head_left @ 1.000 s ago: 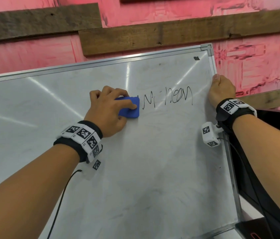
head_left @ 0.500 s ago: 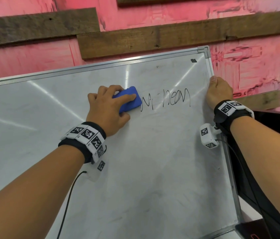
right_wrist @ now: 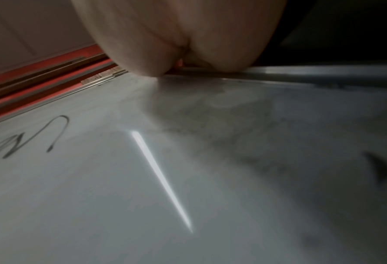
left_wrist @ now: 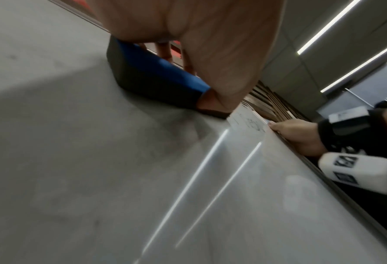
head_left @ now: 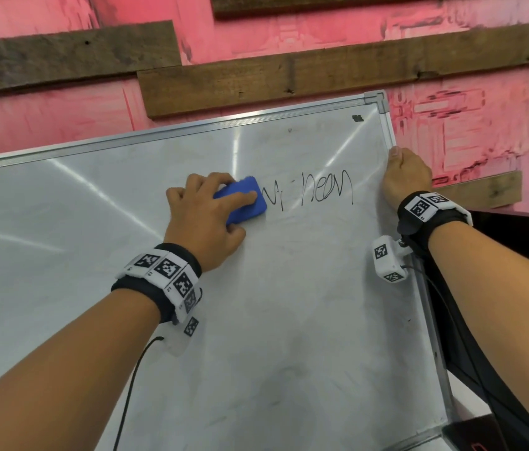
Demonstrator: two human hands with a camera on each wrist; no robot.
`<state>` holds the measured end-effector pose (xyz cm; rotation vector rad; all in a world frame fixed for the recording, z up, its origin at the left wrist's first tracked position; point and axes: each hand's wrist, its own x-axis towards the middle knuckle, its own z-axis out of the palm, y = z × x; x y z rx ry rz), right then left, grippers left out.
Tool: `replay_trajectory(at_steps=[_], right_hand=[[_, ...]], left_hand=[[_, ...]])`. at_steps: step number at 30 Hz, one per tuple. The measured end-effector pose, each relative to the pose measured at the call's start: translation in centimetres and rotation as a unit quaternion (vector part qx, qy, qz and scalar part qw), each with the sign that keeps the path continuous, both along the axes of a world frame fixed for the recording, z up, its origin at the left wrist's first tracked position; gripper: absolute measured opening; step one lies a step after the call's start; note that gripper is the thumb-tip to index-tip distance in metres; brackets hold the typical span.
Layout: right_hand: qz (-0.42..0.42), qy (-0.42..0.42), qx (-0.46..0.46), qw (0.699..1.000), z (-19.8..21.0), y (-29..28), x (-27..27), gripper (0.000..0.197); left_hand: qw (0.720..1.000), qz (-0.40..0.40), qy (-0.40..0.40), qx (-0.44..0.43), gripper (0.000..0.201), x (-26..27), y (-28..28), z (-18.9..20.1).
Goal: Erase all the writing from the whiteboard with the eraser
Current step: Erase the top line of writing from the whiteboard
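Blue eraser [head_left: 243, 199] on the pale grey whiteboard [head_left: 289, 320]; black writing [head_left: 312, 193] near its right edge. Black-and-white checkered wristbands [head_left: 165, 271]. Pink wall [head_left: 468, 118] with brown planks [head_left: 289, 76].

Head view: bright, even, sharp at centre, with wide-angle bowing towards the frame edges. Overhead strip lights [left_wrist: 337, 26] mirror as white glare streaks across the whiteboard [head_left: 289, 320]. Left wrist view: motion-blurred; a soft shadow falls lower left of the eraser [left_wrist: 156, 75]. Right wrist view: dim, soft-focused, darkening to the right, one glare streak at centre.
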<state>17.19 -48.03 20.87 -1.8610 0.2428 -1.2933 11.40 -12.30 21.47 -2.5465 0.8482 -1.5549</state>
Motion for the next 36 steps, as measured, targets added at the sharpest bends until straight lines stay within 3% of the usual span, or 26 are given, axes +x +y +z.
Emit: replay_trajectory(at_steps=[4,11,16,18,22,30,36], right_hand=[[0.000,-0.001,0.004,1.000,0.0,0.0,0.0,0.044],[0.006,-0.005,0.012,1.000,-0.1,-0.2,-0.2,0.045],[0.001,-0.005,0.009,1.000,-0.1,-0.1,0.0,0.045],[0.000,-0.006,0.009,1.000,-0.1,-0.1,0.0,0.045],[-0.001,-0.006,0.003,1.000,-0.1,-0.1,0.0,0.046],[0.006,-0.003,0.006,1.000,-0.2,-0.5,0.8,0.043],[0.007,-0.005,0.002,1.000,-0.3,-0.7,1.0,0.038]], left_hand=[[0.996,-0.017,0.015,0.086,0.050,0.0,-0.3,-1.0],[0.998,0.014,-0.004,-0.063,0.053,0.4,-1.1,0.0],[0.997,-0.025,0.029,0.063,0.051,0.4,-0.3,0.3],[0.998,-0.015,0.020,0.061,0.053,0.6,-0.2,0.9],[1.000,0.004,0.008,-0.028,0.056,0.6,-0.8,0.5],[0.996,-0.012,0.032,0.080,0.053,0.4,-1.1,1.4],[0.999,0.020,0.018,-0.018,0.056,0.5,-2.2,1.2]])
